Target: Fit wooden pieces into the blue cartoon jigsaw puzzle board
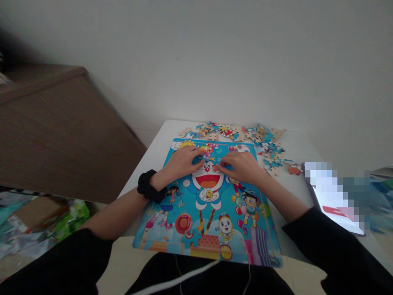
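Observation:
A blue cartoon jigsaw puzzle board [181, 192] with a big cat figure in its middle lies on the table. My left hand [184, 160] rests on the upper left of the board, fingers bent and a gap between thumb and forefinger, with nothing visible between them. At the upper middle, my right hand [241, 164] pinches a small reddish puzzle piece [215, 168] beside the cat's face, close to the board. The right fingers partly cover this piece. A blue puzzle piece [193, 239] shows near the board's lower edge.
Loose puzzle pieces [242, 133] are heaped along the back and right of the white table [155, 141], against the wall. A phone [337, 205], partly blurred out, lies at the right edge. A brown cabinet [61, 135] stands left; a white cable [181, 278] crosses my lap.

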Available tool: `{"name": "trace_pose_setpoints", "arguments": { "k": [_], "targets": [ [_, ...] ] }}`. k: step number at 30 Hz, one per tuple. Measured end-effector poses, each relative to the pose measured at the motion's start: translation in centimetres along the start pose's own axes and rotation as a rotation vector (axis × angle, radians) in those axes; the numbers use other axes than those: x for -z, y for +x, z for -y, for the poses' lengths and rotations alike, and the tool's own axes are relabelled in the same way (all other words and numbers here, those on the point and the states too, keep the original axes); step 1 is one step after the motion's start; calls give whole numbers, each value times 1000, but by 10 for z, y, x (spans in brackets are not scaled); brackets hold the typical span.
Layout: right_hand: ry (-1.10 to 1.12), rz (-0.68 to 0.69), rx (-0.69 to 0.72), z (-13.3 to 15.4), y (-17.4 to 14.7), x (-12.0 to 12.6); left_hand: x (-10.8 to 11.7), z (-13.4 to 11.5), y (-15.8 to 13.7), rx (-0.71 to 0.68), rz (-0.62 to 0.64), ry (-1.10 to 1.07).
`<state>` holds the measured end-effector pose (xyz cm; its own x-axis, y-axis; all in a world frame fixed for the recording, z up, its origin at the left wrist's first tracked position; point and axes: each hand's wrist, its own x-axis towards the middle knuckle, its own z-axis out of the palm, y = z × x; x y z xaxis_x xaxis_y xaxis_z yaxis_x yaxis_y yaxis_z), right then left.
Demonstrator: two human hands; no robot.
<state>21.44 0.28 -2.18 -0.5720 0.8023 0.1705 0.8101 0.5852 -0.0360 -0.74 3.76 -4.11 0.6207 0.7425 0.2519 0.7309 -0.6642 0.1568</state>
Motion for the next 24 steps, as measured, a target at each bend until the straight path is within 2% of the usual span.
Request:
{"name": "trace_pose_setpoints", "arguments": {
  "k": [3, 6, 13, 18, 24],
  "targets": [
    [18, -96, -58, -3, 2, -7, -3, -1, -1, -35, -38, -45],
    [58, -154, -35, -6, 5, -15, -4, -4, -1, -90, -49, -76],
    [72, -87, -8, -7, 11, -26, -8, -6, 0, -179, -80, -88],
    [122, -120, -11, -9, 11, -26, -8, -4, 0, -146, -109, -9],
    [155, -138, 76, -5, 9, -18, -7, -4, -2, -55, -95, 116]
  ]
}}
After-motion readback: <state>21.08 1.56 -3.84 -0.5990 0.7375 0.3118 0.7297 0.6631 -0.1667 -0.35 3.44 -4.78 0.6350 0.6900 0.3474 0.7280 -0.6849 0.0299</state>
